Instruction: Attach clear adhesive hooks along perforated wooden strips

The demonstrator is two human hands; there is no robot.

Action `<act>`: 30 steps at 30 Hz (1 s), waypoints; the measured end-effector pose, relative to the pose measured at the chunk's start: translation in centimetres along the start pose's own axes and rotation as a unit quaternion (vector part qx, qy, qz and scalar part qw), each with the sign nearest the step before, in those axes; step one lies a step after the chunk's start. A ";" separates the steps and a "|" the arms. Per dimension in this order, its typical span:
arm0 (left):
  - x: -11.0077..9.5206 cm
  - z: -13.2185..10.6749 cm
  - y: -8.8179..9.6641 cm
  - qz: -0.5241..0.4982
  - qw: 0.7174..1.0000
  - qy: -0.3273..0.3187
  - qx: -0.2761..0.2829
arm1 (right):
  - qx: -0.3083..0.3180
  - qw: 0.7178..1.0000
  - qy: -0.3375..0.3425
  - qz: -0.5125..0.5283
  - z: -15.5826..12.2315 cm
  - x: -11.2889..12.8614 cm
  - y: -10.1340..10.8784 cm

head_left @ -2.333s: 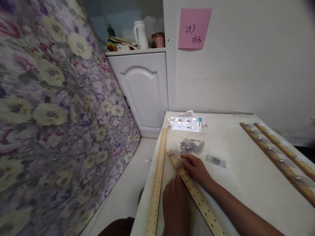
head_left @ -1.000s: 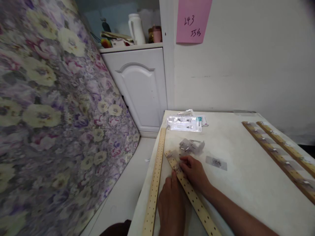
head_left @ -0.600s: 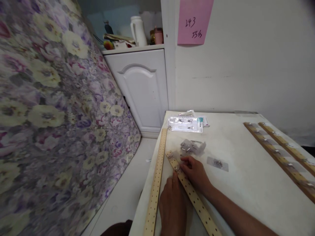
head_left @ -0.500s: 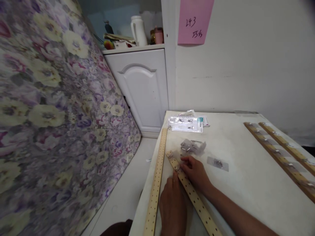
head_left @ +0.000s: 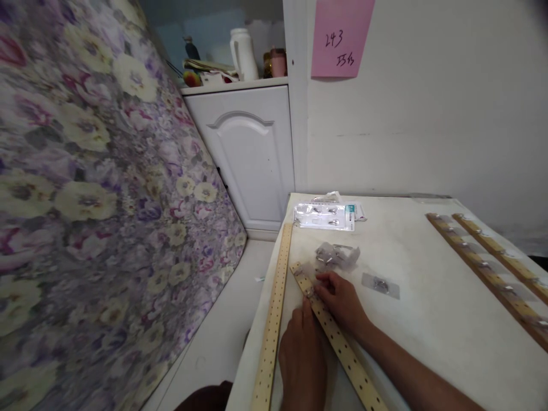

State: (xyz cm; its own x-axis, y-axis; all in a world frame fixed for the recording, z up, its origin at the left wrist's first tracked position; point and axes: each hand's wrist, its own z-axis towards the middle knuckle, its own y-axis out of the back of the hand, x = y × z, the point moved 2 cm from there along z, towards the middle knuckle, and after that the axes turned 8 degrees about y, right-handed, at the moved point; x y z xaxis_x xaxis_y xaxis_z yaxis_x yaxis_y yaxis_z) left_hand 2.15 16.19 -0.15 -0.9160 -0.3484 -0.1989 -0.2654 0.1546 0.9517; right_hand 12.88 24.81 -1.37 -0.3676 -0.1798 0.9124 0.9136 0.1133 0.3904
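A pale wooden strip with rows of holes lies slanted on the table under both hands. Near its far end sits a small shiny metal piece, its exact shape too small to make out. My left hand is closed at the strip's left side, its fingertips pressed against the edge by the metal piece. From the right, my right hand bends its fingers in a pinch at that same piece. Another small fitting is on the strip's far tip. What lies between the fingertips is partly hidden.
A second holed strip runs along the table's left edge. Beyond the hands are a crumpled plastic bag of metal parts, a blister pack of hooks and a flat clear packet. Two fitted strips lie at right.
The whole view has shifted very slightly. Both hands keep the same place and grip at the metal piece on the slanted strip.
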 end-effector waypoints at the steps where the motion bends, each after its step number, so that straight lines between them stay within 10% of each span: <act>1: 0.0 0.0 0.0 -0.003 1.000 -0.002 -0.002 | -0.002 1.000 0.005 -0.006 0.0 -0.1 0.0; 30: 0.1 -0.5 0.0 -0.009 0.999 -0.014 -0.029 | -0.024 1.000 0.005 0.001 -0.1 -0.3 -0.3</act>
State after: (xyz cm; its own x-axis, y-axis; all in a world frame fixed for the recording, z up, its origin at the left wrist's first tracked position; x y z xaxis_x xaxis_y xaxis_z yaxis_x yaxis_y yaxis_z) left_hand 2.19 15.70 -0.05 -0.9196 -0.3239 -0.2224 -0.2652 0.0939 0.9596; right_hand 12.75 24.70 -1.75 -0.3648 -0.1887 0.9117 0.9215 0.0671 0.3826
